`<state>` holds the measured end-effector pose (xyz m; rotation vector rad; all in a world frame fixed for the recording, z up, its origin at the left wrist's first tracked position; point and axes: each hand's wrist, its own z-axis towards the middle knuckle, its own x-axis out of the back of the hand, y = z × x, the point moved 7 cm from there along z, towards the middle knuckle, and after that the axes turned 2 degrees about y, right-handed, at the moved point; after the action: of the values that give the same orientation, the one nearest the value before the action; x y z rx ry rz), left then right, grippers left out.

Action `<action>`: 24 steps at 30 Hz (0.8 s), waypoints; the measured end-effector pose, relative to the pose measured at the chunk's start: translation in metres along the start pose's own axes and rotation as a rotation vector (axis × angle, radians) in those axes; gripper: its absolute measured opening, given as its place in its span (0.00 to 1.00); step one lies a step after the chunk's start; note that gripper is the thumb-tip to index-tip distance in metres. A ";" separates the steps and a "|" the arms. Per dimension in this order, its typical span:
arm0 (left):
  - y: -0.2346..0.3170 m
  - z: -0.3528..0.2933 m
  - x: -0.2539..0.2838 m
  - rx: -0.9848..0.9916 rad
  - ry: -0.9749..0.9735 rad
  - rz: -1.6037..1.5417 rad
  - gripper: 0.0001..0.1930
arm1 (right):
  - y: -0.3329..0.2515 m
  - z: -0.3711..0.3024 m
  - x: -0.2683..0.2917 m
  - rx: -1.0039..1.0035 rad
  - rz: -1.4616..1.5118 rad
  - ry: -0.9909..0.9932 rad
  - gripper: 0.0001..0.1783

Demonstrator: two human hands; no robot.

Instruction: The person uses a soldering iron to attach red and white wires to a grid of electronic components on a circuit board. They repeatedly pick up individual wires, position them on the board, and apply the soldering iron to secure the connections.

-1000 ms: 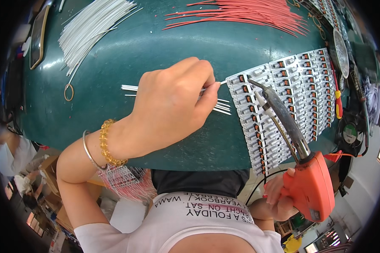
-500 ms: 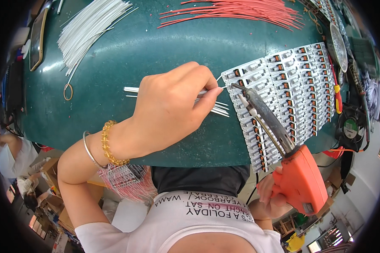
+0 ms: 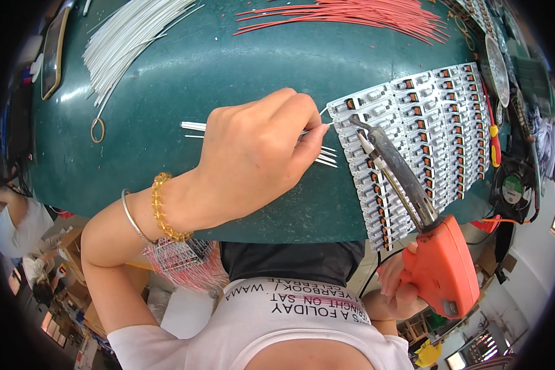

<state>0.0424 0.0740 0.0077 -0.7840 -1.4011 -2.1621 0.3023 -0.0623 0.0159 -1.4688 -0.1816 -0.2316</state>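
Note:
My left hand (image 3: 253, 154) is closed in a pinch on a thin white wire (image 3: 329, 124), whose end reaches the left edge of a panel of small circuit boards (image 3: 407, 132). Other cut white wires (image 3: 193, 126) lie beneath that hand and stick out on both sides. My right hand (image 3: 396, 285) is wrapped around the grip of an orange soldering gun (image 3: 447, 265). The gun's dark tip is over the panel's upper left boards, just right of the wire end; whether it touches them I cannot tell. Beside the tip runs a thin tube with a pale nozzle (image 3: 365, 143).
A bundle of white wires (image 3: 129, 46) lies at the far left, with red wires (image 3: 351, 18) at the far middle. A phone (image 3: 54, 55) rests by the left edge. A red-and-yellow screwdriver (image 3: 494, 139) and a small black fan (image 3: 512, 188) are right of the panel.
The soldering tip has moved slightly right and away from the wire end. My left hand keeps its pinch on the white wire, nearly in place.

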 end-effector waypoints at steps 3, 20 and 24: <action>0.000 -0.002 0.008 0.024 0.009 0.020 0.06 | 0.003 -0.004 0.008 0.067 -0.058 0.018 0.43; 0.005 -0.005 0.009 0.005 -0.005 -0.195 0.04 | 0.008 -0.012 0.002 -0.050 0.106 0.029 0.44; 0.006 -0.007 0.002 0.036 -0.046 -0.174 0.04 | 0.010 -0.009 0.000 -0.086 0.239 0.022 0.45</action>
<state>0.0427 0.0649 0.0108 -0.7276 -1.5796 -2.2539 0.3043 -0.0701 0.0051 -1.5576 0.0225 -0.0624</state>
